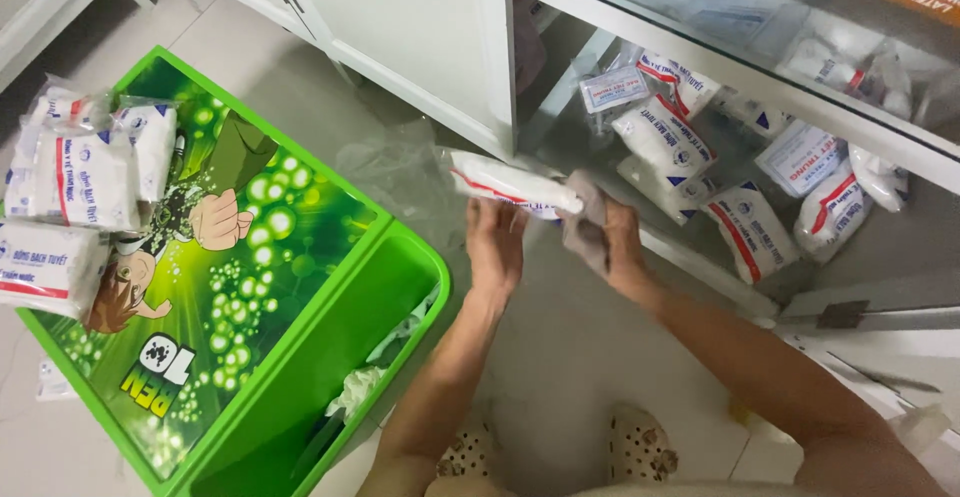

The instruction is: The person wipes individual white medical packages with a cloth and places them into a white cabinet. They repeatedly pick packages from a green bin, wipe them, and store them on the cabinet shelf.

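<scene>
Below the head camera, on the pale tiled floor [590,357], stood a white cabinet [420,27] with its door open onto a low shelf [900,247]. Left of it stood a green plastic box [400,287], its printed cartoon lid [250,257] pushed aside so that the compartment nearest the person was open; crumpled white and clear wrapping [365,382] lay inside. Several white packets of cotton with red and blue print [80,197] sat stacked on the far left part of the lid. More packets of the same kind [665,137] lay loose on the cabinet shelf, some overlapping.

Both forearms reached forward from the bottom edge. Between the box and the cabinet, just above floor level, the left hand [495,247] had its grip closed around the underside of one white packet [515,185], fingers curled up from below. The right hand [615,242] had its grip closed on a grey cloth [585,222], pressed against the right end of that packet. A clear plastic bag [400,167] hung just beyond the packet's left end. Two spotted slippers [640,447] showed at bottom centre.
</scene>
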